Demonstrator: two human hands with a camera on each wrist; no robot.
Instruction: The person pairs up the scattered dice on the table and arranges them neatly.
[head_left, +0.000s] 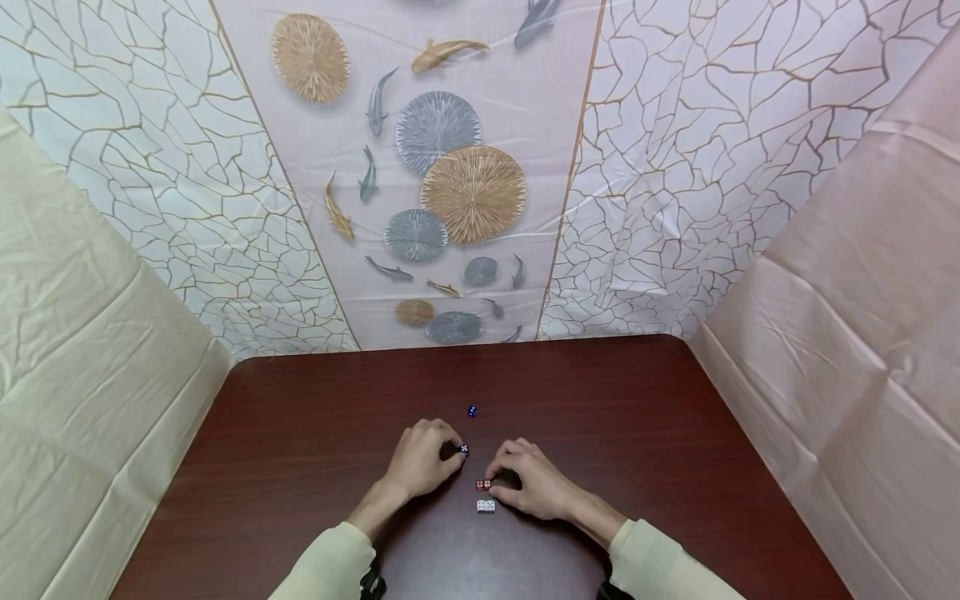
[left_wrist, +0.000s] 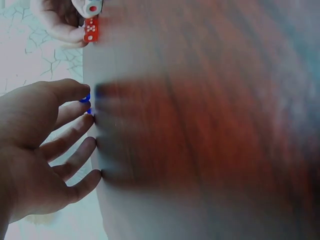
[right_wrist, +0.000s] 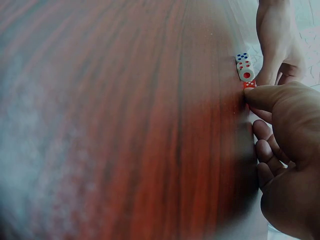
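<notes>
My left hand (head_left: 422,458) pinches a blue die (head_left: 464,450) between thumb and forefinger at the middle of the table. In the left wrist view the blue die (left_wrist: 84,99) shows between the fingertips, the other fingers spread with their tips at the tabletop. To the right, my right hand (head_left: 536,479) has thumb and forefinger at the right end of two red dice (head_left: 483,485) set side by side, pinching the nearer one. Two white dice (head_left: 486,506) sit together just in front of the red pair. Another blue die (head_left: 472,411) lies alone farther back.
The dark red-brown wooden table (head_left: 300,400) has a glossy top. Behind it hangs a patterned cloth (head_left: 480,292) with fish and round leaf shapes. Pale fabric walls (head_left: 817,375) slope up on both sides.
</notes>
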